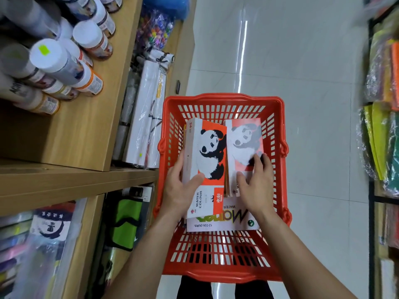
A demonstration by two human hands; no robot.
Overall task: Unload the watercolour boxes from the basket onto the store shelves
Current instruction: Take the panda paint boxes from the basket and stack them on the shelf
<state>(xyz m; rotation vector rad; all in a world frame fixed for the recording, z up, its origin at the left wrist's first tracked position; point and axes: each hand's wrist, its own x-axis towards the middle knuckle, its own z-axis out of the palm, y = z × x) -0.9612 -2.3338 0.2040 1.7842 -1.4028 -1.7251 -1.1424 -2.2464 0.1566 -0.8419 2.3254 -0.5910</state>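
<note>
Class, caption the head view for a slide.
Left hand grips one panda watercolour box, right hand touches a second box, in a red basket beside shelves.

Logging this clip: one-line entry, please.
left hand: grips panda box | right hand: rests on second panda box | both inside red basket

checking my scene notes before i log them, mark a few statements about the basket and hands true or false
1. The basket is red. True.
2. The left hand grips the left panda box. True.
3. The right hand holds a bottle. False: it rests on the right panda box.
4. The basket is empty. False: both panda boxes are in it, over a white box marked 12 colours.
5. Bottles sit on the shelf. True.
</note>
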